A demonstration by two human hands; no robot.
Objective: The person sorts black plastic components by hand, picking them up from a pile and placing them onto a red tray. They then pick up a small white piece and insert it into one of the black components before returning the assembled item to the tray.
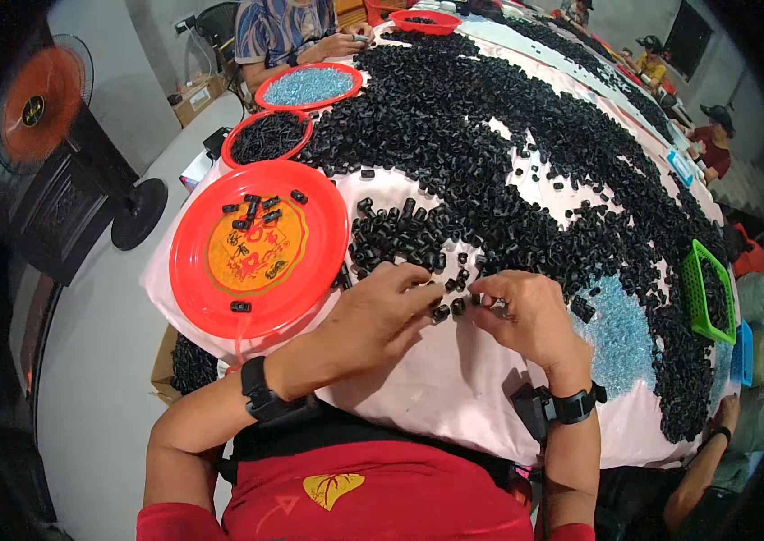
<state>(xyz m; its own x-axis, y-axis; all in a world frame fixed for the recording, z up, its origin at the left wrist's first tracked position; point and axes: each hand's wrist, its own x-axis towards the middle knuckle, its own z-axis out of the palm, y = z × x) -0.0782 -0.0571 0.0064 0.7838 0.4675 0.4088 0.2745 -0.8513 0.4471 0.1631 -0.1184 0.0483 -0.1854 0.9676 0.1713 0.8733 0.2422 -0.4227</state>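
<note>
While the big red plate point(257, 245) sits at the table's near-left edge, its round yellow label with red markings fills its middle, a few black pieces scattered on it. Beyond the plate are two smaller red trays, one black-filled point(266, 137), one pale blue point(308, 87). Just right of the plate, the left hand point(382, 311) curls, fingertips pinching small black caps point(447, 308); the right hand point(526, 311) faces it, fingers bent, pinching one too.

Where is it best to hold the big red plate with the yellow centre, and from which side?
Probably by its raised outer rim, at the near edge of the red plate, coming from the left hand side: that rim overhangs the table and lies bare, while small black pieces sit inside.
</note>
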